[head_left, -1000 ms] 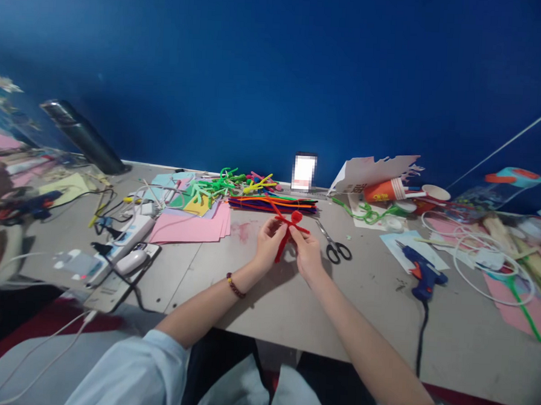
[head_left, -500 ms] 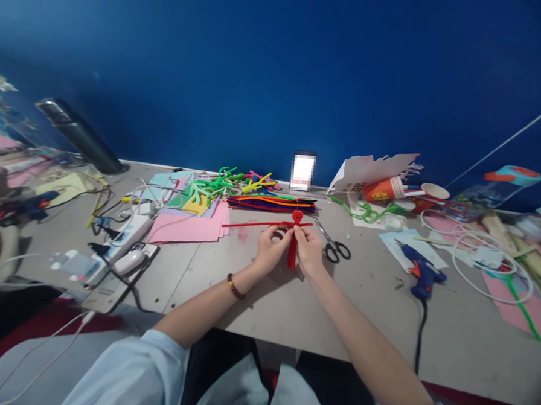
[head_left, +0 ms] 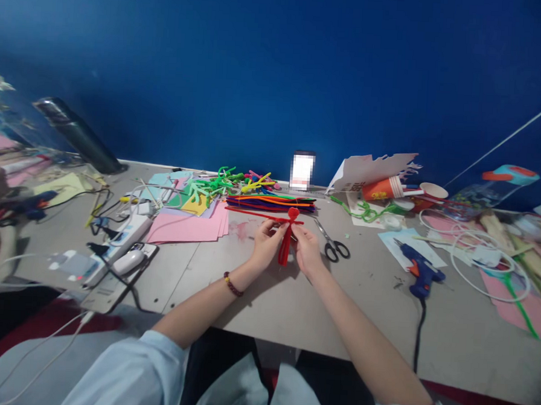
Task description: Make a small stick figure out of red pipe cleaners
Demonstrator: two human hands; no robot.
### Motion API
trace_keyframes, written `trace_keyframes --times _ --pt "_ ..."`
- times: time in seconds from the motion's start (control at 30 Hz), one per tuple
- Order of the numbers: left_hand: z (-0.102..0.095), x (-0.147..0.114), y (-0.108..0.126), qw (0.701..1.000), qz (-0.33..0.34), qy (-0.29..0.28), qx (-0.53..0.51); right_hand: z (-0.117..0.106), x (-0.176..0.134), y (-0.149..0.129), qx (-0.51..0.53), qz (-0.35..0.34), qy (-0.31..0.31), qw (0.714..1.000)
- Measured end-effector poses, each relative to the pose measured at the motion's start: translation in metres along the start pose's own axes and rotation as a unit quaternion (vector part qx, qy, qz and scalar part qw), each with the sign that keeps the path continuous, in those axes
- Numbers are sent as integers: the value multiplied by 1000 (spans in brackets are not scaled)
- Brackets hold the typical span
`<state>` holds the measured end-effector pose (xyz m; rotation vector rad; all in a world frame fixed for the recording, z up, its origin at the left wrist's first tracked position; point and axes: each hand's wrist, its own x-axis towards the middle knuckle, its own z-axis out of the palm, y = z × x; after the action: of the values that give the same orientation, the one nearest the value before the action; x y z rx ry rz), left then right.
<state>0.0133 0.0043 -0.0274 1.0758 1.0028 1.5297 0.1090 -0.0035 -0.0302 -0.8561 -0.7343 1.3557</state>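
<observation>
A fuzzy red figure is pinched between the left hand and right hand, rounded top beyond the fingertips, strands bundled between the hands, one long strand stretching leftward past the left hand.

I am wearing the camera on my head, so it is looking forward and down over the table from my side of the scissors. It is facing the blue wall, which is filling the upper part of the view beyond the scissors. My left hand and right hand are showing just left of the scissors. My lap is showing nearer to me than they are, while the view is spreading wide, well past them on both sides.
</observation>
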Motion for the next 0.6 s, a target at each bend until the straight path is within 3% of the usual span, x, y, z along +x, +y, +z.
trace_keyframes --times 0.37,0.6 --pt "0 -2 2 1000 17 7 2 -5 3 4 -52 -30 20 998" --pt "-5 -3 6 984 119 -5 132 -10 6 5 -68 -47 17 996"
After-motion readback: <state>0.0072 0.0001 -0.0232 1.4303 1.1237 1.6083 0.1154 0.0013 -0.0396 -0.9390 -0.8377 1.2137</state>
